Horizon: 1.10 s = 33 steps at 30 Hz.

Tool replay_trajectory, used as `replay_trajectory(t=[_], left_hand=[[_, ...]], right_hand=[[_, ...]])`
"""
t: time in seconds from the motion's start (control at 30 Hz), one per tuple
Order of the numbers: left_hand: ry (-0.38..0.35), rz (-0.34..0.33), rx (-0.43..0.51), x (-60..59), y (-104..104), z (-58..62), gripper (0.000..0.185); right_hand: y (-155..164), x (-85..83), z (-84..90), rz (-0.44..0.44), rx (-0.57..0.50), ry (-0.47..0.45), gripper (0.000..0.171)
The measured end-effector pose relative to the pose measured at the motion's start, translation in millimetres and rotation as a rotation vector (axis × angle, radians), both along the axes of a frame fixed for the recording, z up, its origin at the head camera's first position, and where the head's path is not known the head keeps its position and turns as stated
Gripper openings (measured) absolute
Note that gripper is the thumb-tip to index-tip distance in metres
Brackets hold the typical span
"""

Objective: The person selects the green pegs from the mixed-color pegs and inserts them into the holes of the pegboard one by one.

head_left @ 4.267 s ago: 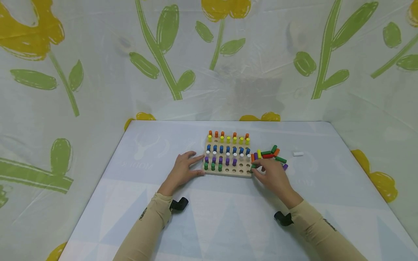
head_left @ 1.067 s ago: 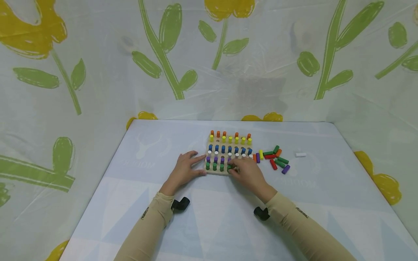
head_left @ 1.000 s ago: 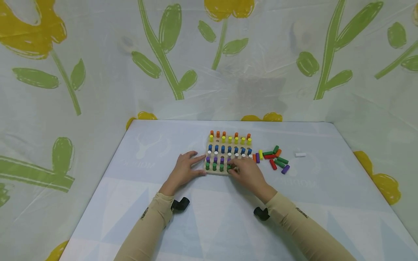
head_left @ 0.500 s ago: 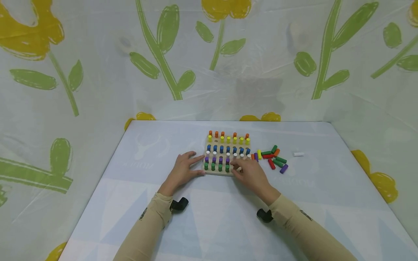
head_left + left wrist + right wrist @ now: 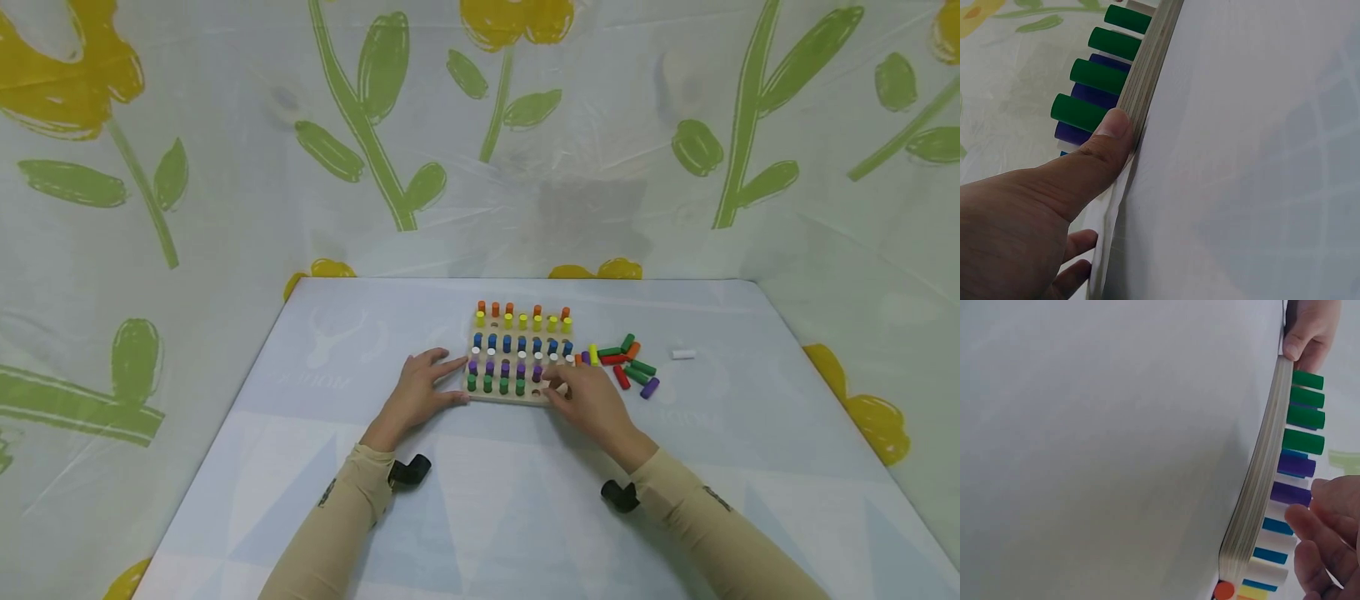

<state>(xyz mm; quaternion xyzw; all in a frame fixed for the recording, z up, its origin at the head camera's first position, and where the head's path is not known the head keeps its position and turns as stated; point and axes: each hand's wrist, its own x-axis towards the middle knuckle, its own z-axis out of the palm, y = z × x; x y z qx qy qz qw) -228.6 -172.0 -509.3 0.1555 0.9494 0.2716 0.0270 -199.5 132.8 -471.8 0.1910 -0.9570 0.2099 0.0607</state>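
A wooden pegboard (image 5: 510, 400) bears rows of orange, yellow, blue, white, purple and green pegs. My left hand (image 5: 416, 392) rests at its left side, fingers spread; in the left wrist view the thumb (image 5: 1113, 131) presses the board's edge beside a green peg (image 5: 1082, 112). My right hand (image 5: 600, 408) hovers over the board's front right part, hiding some holes. Its fingertips, apart with nothing between them, are close to a purple peg (image 5: 1291, 494). The rightmost standing green peg (image 5: 521, 387) is left of that hand, with a bare hole (image 5: 536, 393) beside it.
Right of the board lies a loose cluster of pegs, among them a red peg (image 5: 621, 377), a purple one (image 5: 650, 387) and a yellow one (image 5: 593, 354). A white peg (image 5: 683, 354) lies farther right. Flower-printed sheeting (image 5: 592, 208) rises behind the table.
My right hand carried a green peg from the loose cluster into the front row, let go and moved slightly right. The front row now shows one more green peg. The left hand stays put.
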Motion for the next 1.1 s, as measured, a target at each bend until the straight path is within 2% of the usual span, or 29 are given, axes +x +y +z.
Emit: replay_trajectory(t=[0.7,1.0,1.1], left_hand=[[-0.007,0.008,-0.014,1.2,1.6,2.6,0.071],[-0.001,0.003,-0.009,1.6,1.3,2.2,0.071],[-0.002,0.004,-0.008,1.6,1.3,2.2,0.071]], right_hand=[[20.9,0.1,-2.5,-0.039,-0.009,0.005,0.019],[29.6,0.3,-4.0,-0.091,-0.014,-0.041,0.021],[33.9,0.5,-5.0,-0.091,-0.014,-0.029,0.022]])
